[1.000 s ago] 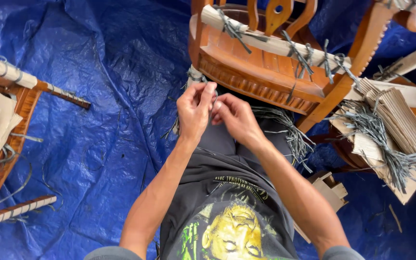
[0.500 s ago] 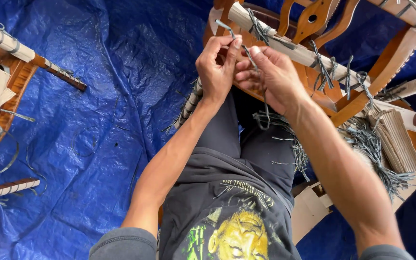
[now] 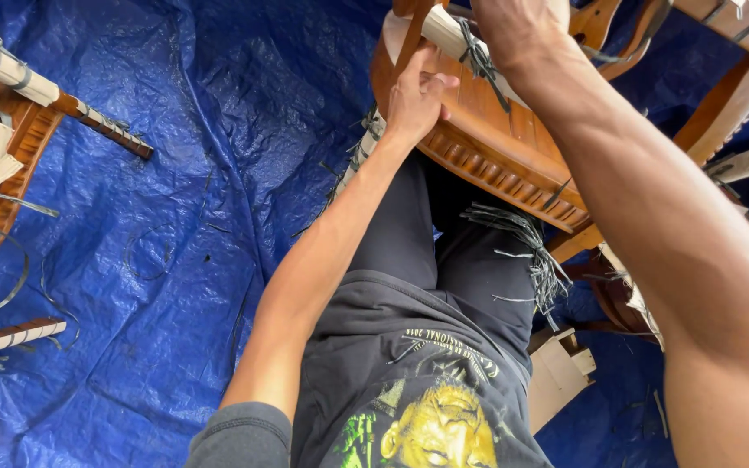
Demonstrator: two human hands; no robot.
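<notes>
Blue tarp (image 3: 175, 173) underfoot. Left hand (image 3: 413, 95) fingers pressed together against wooden chair frame (image 3: 496, 147) rim. Right hand (image 3: 513, 26) at frame's wrapped rail (image 3: 444, 30), grip state indeterminable.

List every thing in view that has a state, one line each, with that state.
Wooden chair frame: tipped over against the person's legs, seat rail wrapped with pale strip.
Left hand: fingers on the chair rail, gripping an upright wooden piece.
Right hand: at the top rail, fingers out of frame.
Grey strand bundle: loose, frayed, lying on the lap.
Blue tarp: spread out, crinkled.
Second chair frame: lying on the tarp, partly wrapped.
</notes>
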